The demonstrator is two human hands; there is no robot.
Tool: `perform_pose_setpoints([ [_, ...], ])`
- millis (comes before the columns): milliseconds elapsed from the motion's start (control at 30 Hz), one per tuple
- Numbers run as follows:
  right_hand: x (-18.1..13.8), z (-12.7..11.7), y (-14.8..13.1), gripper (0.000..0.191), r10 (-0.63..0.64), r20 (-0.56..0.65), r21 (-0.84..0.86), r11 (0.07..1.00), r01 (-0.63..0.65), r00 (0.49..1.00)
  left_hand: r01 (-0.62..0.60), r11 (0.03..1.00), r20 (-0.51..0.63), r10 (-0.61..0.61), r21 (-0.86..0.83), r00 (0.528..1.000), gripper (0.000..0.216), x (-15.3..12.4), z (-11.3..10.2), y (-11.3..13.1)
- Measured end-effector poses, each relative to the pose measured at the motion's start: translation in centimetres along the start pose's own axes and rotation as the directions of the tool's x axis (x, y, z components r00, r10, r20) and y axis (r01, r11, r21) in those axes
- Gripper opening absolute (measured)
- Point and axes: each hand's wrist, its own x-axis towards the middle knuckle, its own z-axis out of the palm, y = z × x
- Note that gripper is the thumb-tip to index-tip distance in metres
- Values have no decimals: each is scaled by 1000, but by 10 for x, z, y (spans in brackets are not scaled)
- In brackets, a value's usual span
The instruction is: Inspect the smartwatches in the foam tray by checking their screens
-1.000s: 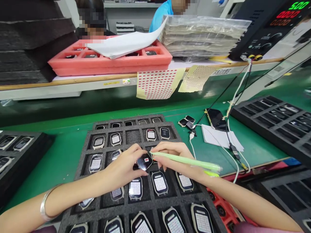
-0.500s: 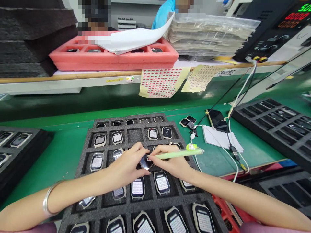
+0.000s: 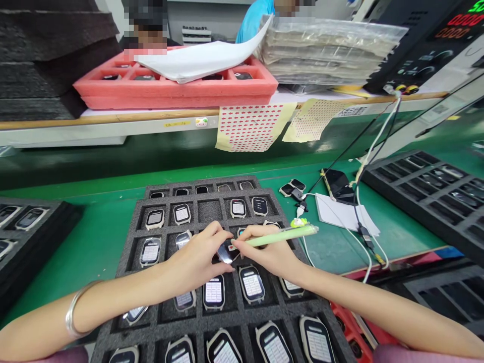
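Observation:
My left hand (image 3: 200,256) grips a smartwatch (image 3: 226,254) between thumb and fingers, its glossy face turned up and a small red-and-white mark on it. Closed around a light green pen (image 3: 283,235) with a small charm, my right hand (image 3: 267,253) rests its fingertips at the watch's right side. The pen's tip is hidden by the fingers. Both hands are above a dark grey foam tray (image 3: 108,335). Smartwatches such as this lit one (image 3: 252,285) lie in its compartments, most with a white list on screen.
Another foam tray (image 3: 56,222) with watches sits at left, one more (image 3: 427,201) at right. White cables (image 3: 368,252), a phone (image 3: 338,185) and white paper (image 3: 344,214) lie right of the hands. A shelf beyond holds a pink foam tray (image 3: 174,96). Two people are behind it.
The upper end of the pen has swung slightly upward, and its charm has shifted up. The red-and-white mark on the watch shows more clearly. My left hand has hardly moved.

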Motion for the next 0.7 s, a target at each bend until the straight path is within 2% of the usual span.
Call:
perform_pose_setpoints([
  [133, 0, -1, 0, 19, 8, -35, 10, 1000, -8, 999, 2, 1000, 2, -2, 11, 1000, 39, 0, 0, 0],
  [467, 0, -1, -2, 17, -27, -13, -14, 1000, 27, 1000, 11, 1000, 18, -11, 15, 1000, 40, 1, 0, 1],
  [533, 0, -5, -3, 19, -53, -45, -24, 998, 52, 998, 12, 1000, 23, -12, 14, 1000, 40, 1, -1, 1],
  [633, -4, -18, 0, 19, -197, -122, -160, 971, 177, 973, 10, 1000, 15, -10, 11, 1000, 44, 0, 0, 0],
  [700, -10, -31, 5, 23, -388, -70, -317, 882, 348, 919, 7, 1000, 12, -7, 4, 1000, 45, -1, 1, -1],
])
